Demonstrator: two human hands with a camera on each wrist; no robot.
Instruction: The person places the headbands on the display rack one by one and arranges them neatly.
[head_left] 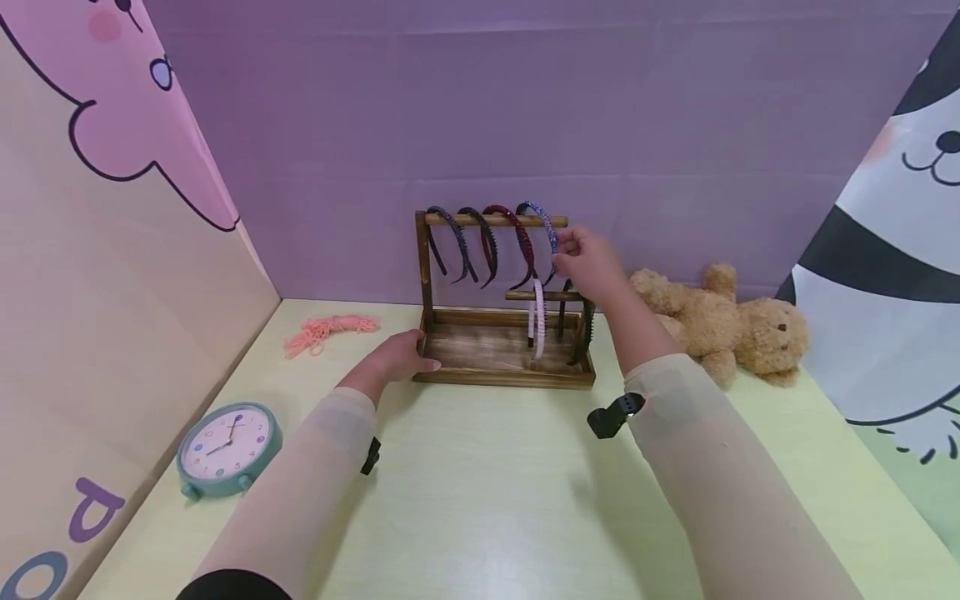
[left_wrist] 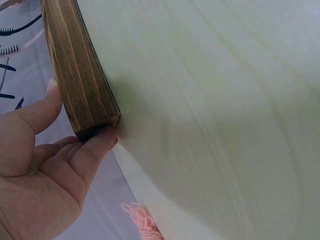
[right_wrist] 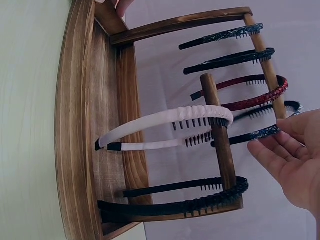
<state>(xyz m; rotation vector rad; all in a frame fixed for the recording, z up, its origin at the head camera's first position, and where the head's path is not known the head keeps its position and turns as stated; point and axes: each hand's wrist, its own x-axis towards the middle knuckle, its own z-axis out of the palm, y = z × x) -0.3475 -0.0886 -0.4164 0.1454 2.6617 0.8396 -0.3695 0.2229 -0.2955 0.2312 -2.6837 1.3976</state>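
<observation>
A wooden headband rack with a tray base stands near the purple backdrop. My left hand grips the tray's left end, thumb at the rim and fingers round the corner. At the upper bar's right end, my right hand pinches a glittery blue headband between thumb and fingers; it loops over the bar. Left of it hang a dark red headband, a black headband and a dark glittery headband. The lower bar carries a white headband and a black headband.
A bundle of pink cord lies left of the rack, and a teal alarm clock nearer on the left. To the right, a teddy bear lies on its side. Printed panels border the table.
</observation>
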